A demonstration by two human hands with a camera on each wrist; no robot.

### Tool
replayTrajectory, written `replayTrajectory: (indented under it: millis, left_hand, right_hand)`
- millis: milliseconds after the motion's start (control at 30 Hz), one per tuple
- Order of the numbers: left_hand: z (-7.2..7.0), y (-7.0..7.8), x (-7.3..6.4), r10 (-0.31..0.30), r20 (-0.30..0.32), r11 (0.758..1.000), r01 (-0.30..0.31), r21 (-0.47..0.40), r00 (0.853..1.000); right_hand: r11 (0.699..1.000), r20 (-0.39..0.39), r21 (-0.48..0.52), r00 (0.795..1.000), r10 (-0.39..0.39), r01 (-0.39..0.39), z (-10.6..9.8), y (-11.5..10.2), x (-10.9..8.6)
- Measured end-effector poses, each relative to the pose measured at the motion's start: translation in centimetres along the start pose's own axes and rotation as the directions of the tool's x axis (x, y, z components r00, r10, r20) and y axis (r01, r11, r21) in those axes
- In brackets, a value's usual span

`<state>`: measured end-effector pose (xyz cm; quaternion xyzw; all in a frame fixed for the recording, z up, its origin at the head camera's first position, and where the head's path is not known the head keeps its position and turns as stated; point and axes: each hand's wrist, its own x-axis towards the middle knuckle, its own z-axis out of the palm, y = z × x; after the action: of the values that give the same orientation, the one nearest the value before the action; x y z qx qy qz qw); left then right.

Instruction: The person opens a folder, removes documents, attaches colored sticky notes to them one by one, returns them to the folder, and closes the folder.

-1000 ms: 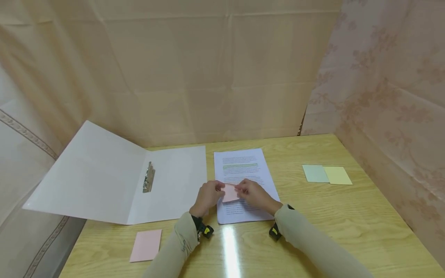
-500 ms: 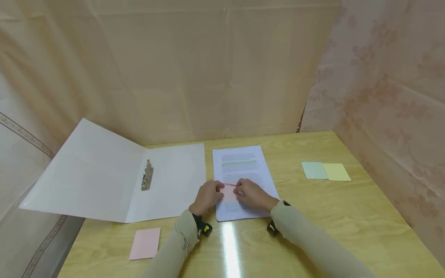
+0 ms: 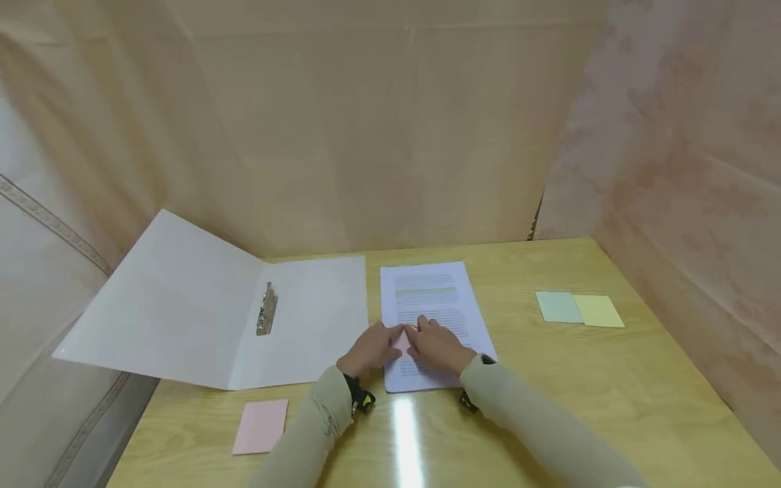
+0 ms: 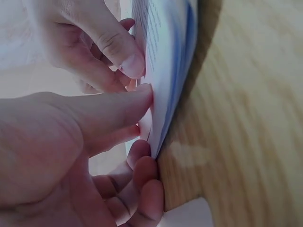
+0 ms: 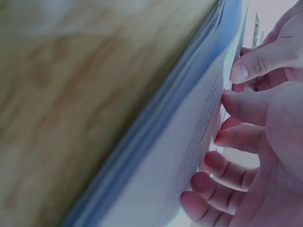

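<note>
Left hand (image 3: 371, 348) and right hand (image 3: 436, 347) have come nearer to each other since the earlier frame, so less of the pink note (image 3: 402, 343) is showing between them. Their index fingertips meet at its 12 o'clock edge; the fingers appear to press on it rather than close around it, probably to keep it flat. The note is on the lower half of the papers (image 3: 427, 279). Too much of it is covered, so I cannot tell its long axis. The papers have their long axis running almost from 12 to 6 o'clock, the far end leaning slightly toward 11. From the papers, the white folder (image 3: 320, 315) lies spread at 9 o'clock, perhaps to leave its clip reachable, and the pink pad (image 3: 261, 427) at 8 o'clock.
</note>
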<state>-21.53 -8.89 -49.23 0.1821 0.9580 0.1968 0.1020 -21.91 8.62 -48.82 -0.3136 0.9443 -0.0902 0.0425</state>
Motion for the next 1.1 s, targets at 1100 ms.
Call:
replayTrajectory:
  millis: [1100]
  left_hand:
    - [-0.2, 0.3, -0.7, -0.07, 0.034, 0.991, 0.073, -0.114, 0.997]
  right_hand:
    - [0.985, 0.277, 0.082, 0.953, 0.126, -0.154, -1.2, 2.4, -0.7]
